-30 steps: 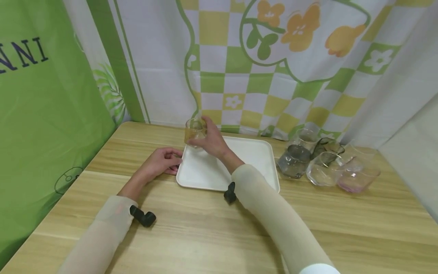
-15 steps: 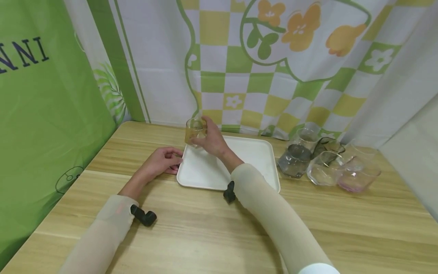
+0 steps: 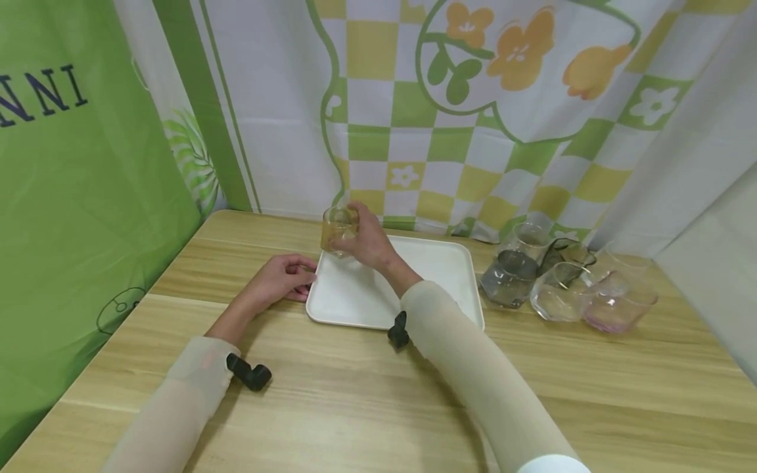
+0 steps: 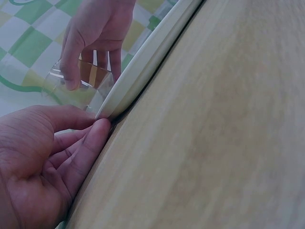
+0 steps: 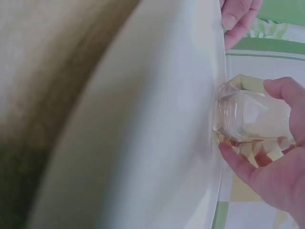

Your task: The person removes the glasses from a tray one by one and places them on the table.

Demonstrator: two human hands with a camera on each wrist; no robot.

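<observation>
My right hand (image 3: 371, 244) grips an amber-tinted glass (image 3: 331, 231) over the far left corner of a white rectangular tray (image 3: 434, 276). In the right wrist view, thumb and fingers curl round the faceted glass (image 5: 243, 114), whose base is right at the tray surface. At the tray's left edge, my left hand (image 3: 275, 284) holds on with thumb and finger. The left wrist view has these fingertips pinching the rim (image 4: 136, 78), the other fingers curled beneath.
Right of the tray stands a cluster of several glasses, among them a grey one (image 3: 510, 279), a clear one (image 3: 556, 299) and a pink one (image 3: 618, 309). A patterned curtain (image 3: 408, 138) hangs behind the wooden table (image 3: 331, 407); green cloth (image 3: 77, 217) hangs on the left.
Almost nothing differs. The right hand stays on the amber glass at the tray's corner and the left hand stays at the rim; the whole view shifts very slightly.
</observation>
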